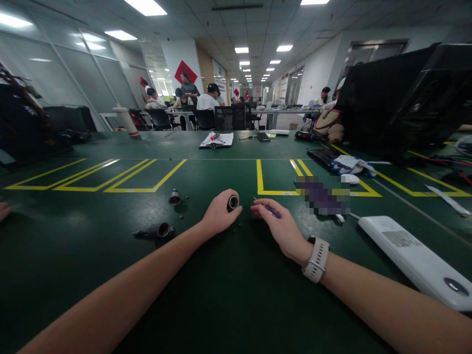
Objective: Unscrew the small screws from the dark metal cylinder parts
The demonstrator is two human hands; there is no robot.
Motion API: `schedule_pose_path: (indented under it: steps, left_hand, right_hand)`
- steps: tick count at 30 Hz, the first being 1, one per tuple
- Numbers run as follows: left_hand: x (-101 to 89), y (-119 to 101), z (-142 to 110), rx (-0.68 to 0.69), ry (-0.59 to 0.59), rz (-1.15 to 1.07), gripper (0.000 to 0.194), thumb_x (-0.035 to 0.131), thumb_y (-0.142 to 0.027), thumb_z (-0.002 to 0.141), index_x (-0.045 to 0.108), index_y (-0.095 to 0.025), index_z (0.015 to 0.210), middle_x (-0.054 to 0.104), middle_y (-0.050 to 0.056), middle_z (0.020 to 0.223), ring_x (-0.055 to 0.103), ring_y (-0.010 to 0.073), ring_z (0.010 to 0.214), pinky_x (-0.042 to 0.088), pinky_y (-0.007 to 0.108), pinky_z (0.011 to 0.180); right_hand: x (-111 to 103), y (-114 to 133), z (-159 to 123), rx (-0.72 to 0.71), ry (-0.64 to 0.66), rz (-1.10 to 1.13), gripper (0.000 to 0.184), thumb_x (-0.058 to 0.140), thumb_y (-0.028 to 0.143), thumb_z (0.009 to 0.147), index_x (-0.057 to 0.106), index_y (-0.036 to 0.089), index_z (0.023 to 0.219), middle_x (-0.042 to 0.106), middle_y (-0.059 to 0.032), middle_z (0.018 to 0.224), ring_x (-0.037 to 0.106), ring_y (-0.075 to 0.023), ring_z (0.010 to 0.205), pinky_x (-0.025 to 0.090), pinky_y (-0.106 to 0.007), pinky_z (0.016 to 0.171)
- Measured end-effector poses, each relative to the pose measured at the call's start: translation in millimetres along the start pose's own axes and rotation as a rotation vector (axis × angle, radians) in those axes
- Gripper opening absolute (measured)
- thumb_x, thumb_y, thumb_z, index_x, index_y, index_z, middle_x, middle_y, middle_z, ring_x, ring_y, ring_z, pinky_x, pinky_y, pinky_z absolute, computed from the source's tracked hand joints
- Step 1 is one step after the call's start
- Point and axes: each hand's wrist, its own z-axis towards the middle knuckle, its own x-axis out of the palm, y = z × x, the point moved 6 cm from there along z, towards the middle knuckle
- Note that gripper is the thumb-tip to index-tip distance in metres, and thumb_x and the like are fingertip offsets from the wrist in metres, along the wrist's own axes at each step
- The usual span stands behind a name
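My left hand (220,213) is curled round a small dark metal ring part (233,202), its open end facing up. My right hand (279,227), with a white watch at the wrist, pinches a thin purple-handled screwdriver (271,210) whose tip points toward the ring. Both hands rest on the green mat (221,275). To the left lie a dark cone-shaped piece (174,197) and a dark tube-shaped part (157,230). A few tiny screws (238,226) lie on the mat near my hands.
A white flat device (416,258) lies at the right. A clipboard with papers (217,139) and a phone (263,136) sit further back. Black equipment (398,98) stands at the far right. Several people sit at desks behind. Another person's fingers (3,210) show at the left edge.
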Motion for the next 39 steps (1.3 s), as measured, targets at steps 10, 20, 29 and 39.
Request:
schedule_pose_path:
  steps: [10,20,29,39]
  left_hand:
    - [-17.0,4,-6,-0.033,-0.376,0.09,0.028,0.046,-0.045,0.085,0.049,-0.017,0.087,0.054,0.004,0.082,0.051,0.0176,0.076,0.041,0.032,0.072]
    - [-55.5,-11,-17,-0.036,-0.61,-0.029,0.031,0.049,-0.047,0.082,0.049,-0.017,0.087,0.054,0.003,0.078,0.051,0.0157,0.071,0.041,0.029,0.068]
    - [-75.6,-70,-30,0.002,-0.364,-0.142,0.041,0.038,-0.055,0.085,0.054,-0.017,0.082,0.061,0.002,0.068,0.055,0.0147,0.062,0.042,0.028,0.061]
    - [-57.5,-79,-44,-0.227,-0.198,-0.481,0.033,0.046,-0.05,0.083,0.051,-0.017,0.084,0.063,0.001,0.07,0.051,0.0089,0.048,0.038,0.022,0.046]
  right_hand:
    - [36,0,2,-0.155,0.252,-0.6,0.021,0.047,0.019,0.085,0.052,0.017,0.106,0.06,-0.0104,0.109,0.055,-0.0221,0.103,0.042,-0.042,0.09]
    - [55,32,-79,-0.52,0.925,-0.646,0.022,0.043,0.01,0.087,0.051,0.02,0.105,0.053,-0.0056,0.13,0.04,-0.0155,0.128,0.027,-0.037,0.109]
    - [5,42,-132,-0.502,0.966,-0.67,0.037,0.048,0.002,0.08,0.053,0.016,0.114,0.047,-0.0101,0.136,0.033,-0.0176,0.131,0.025,-0.039,0.11]
    - [-32,38,-70,-0.007,0.173,0.109,0.026,0.047,0.037,0.088,0.063,0.017,0.089,0.067,-0.0033,0.074,0.063,-0.0151,0.072,0.049,-0.033,0.073]
